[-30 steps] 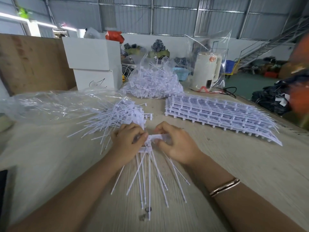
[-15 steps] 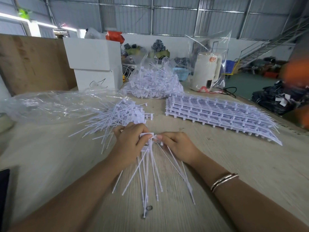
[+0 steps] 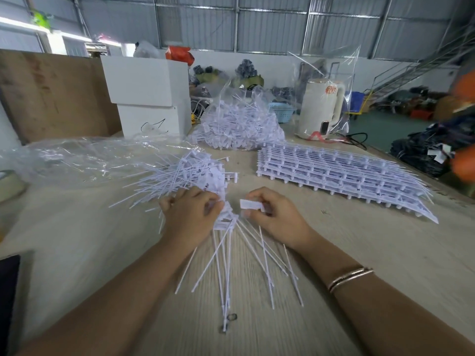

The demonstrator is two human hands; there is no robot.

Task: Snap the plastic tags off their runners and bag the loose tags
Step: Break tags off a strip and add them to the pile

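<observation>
Tags of thin white plastic, each a small flat rectangular head with a long needle-like tail, are fanning out toward the near edge of the pale wood-grain table between our two hands. Our left hand is curling its fingers round the bunched heads of this fan, gripping them. Our right hand is pinching a short white plastic runner strip between thumb and fingers, just beside the bunch but apart from it. We are seeing a loose heap of the same white tags lying just behind the left hand, spilling from the mouth of a crumpled clear plastic bag near the left edge. Toward the right edge, a flat stack of white unbroken tag grids is lying. At the far edge, a second clear bag stuffed with white tags is sitting upright.
</observation>
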